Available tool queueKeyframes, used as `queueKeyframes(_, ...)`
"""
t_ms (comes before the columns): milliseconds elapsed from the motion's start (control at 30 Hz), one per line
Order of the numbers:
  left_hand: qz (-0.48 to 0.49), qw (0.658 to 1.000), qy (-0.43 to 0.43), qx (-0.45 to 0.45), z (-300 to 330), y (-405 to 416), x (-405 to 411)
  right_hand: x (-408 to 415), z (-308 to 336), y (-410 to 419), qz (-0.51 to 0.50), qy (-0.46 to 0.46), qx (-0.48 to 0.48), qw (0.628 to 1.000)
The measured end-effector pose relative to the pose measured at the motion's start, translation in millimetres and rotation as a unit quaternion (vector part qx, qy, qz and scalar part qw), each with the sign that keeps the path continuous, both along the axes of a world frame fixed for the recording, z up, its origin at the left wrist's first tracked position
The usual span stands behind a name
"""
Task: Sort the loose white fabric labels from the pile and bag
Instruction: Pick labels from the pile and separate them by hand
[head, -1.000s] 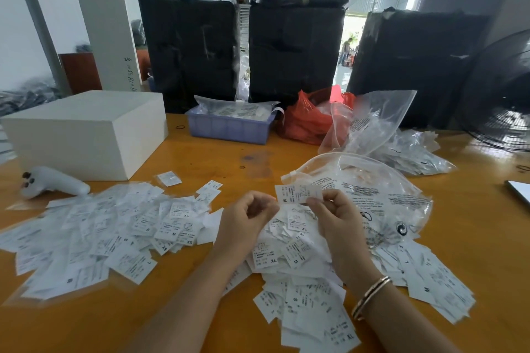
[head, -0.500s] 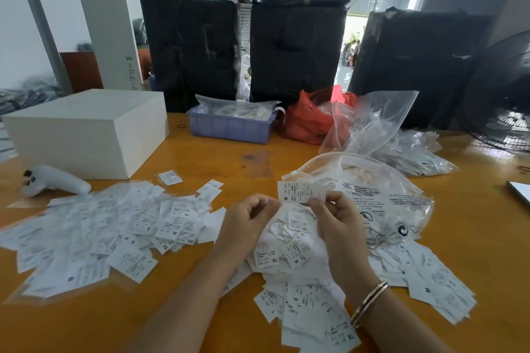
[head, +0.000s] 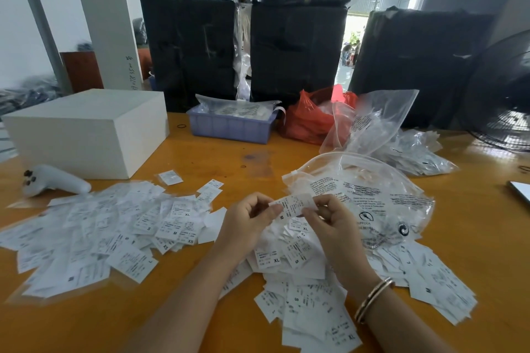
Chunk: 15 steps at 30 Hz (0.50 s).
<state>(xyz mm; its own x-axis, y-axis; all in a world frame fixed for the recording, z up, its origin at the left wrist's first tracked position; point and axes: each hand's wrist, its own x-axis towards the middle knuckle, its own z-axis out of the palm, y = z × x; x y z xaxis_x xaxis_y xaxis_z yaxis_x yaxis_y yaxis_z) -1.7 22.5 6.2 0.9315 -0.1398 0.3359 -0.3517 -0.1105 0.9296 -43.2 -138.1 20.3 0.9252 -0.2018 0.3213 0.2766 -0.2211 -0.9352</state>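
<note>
One white fabric label [head: 295, 203] is held between both hands above the table. My left hand [head: 249, 223] pinches its left end and my right hand [head: 329, 223] pinches its right end. Beneath the hands lies a pile of loose labels [head: 309, 295] printed with sizes such as XL, S and M. A second, wider spread of labels [head: 100, 232] covers the table at left. A clear plastic bag [head: 372, 195] with black print lies open just behind my right hand.
A white box [head: 86, 132] and a white controller [head: 54, 180] sit at far left. Behind are a blue tray [head: 229, 126], a red bag [head: 309, 117], more clear bags [head: 401, 146] and black bundles [head: 295, 49]. A fan [head: 504, 94] stands at right.
The label was held by my right hand alone, raised higher. It has come down a little and my left hand has closed in and taken its left end.
</note>
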Motion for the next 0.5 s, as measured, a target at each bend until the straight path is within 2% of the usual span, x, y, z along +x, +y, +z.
queueKeyframes(67, -0.01, 1.0, 0.015, -0.018, 0, 0, 0, 0, 0, 0, 0.009, 0.018, 0.007, 1.0)
queueKeyframes(200, -0.013, 0.999, 0.024, -0.024, 0, -1, 0, -3, 1, 5, 0.082, 0.076, 0.101, 0.989)
queueKeyframes(267, -0.01, 1.0, 0.01, -0.013, 1, -3, -2, -4, 1, 11, 0.101, 0.098, 0.069, 0.988)
queueKeyframes(333, -0.028, 0.999, 0.023, -0.036, 4, -3, -4, -2, 0, 15, 0.076, 0.104, 0.035, 0.991)
queueKeyframes(433, -0.091, 0.986, 0.093, -0.1, 8, -1, -6, 1, 0, 9, 0.016, 0.11, 0.065, 0.992)
queueKeyframes(500, -0.095, 0.987, 0.105, -0.074, 8, -1, -7, 2, 0, 4, 0.006, 0.094, 0.087, 0.992)
